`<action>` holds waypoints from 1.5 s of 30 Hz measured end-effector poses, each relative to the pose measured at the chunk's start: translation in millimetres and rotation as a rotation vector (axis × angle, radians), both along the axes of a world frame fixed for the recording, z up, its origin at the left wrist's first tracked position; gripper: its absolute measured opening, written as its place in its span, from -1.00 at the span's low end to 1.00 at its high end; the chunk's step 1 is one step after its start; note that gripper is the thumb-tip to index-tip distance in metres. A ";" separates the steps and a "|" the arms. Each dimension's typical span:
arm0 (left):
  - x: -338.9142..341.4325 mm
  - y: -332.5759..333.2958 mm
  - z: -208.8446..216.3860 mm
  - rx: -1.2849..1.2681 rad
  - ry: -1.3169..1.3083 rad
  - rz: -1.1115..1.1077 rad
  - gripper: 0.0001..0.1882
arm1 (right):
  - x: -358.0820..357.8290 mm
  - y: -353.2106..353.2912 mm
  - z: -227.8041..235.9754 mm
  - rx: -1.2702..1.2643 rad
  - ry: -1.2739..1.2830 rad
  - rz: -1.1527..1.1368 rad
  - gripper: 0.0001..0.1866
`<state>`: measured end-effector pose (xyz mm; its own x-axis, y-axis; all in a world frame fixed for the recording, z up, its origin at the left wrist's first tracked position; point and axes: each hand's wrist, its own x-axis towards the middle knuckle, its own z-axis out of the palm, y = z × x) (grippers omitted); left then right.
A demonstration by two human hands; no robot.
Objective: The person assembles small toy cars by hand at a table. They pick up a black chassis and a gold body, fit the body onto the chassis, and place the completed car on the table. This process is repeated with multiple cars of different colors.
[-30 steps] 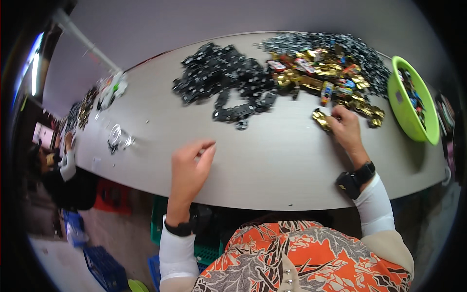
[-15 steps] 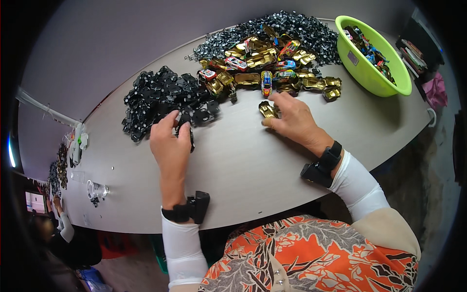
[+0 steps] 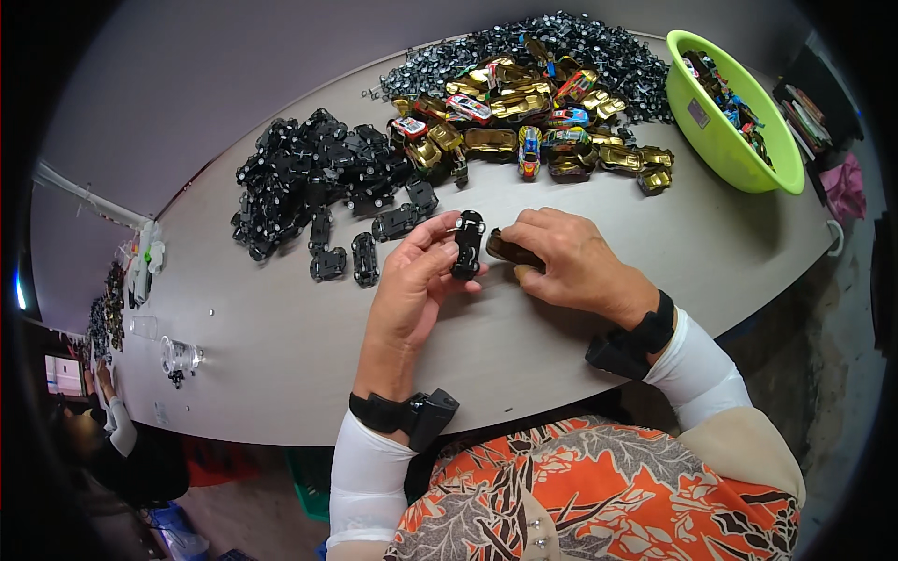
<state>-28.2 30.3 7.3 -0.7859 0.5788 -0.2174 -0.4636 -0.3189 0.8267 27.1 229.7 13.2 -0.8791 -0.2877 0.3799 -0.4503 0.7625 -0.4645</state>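
Note:
In my left hand (image 3: 418, 280) is a black toy car chassis (image 3: 467, 245), wheels showing, pinched between thumb and fingers. Just to its right, my right hand (image 3: 571, 257) grips a gold toy car body (image 3: 510, 249), partly hidden by the fingers. The two parts are close together over the table. Several loose black chassis (image 3: 365, 259) lie left of my left hand, in front of a heap of black chassis (image 3: 309, 173). Beyond my hands spreads a pile of gold and coloured car bodies (image 3: 491, 142).
Small black-and-silver parts (image 3: 599, 51) are heaped at the table's back edge. A lime-green basin (image 3: 795, 173) of coloured car bodies stands at the right. Clear plastic cups (image 3: 180, 355) sit at the left. Another person (image 3: 122, 430) is at the table's far left end.
My left hand has come away from the black heap and moved right, carrying a chassis. My right hand has turned the gold body and lowered it toward that chassis.

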 end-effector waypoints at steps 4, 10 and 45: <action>2.0 2.7 -2.0 -0.129 0.143 0.071 -0.54 | 9.2 0.6 9.4 0.100 -0.103 0.071 -0.72; 16.2 13.8 -3.2 -0.339 0.304 -0.164 -0.66 | 12.9 1.4 21.4 0.115 -0.264 0.126 -0.76; 25.2 28.8 -27.2 0.173 0.015 -0.218 -0.66 | 14.1 -14.4 2.3 -0.869 -0.368 -0.100 -0.61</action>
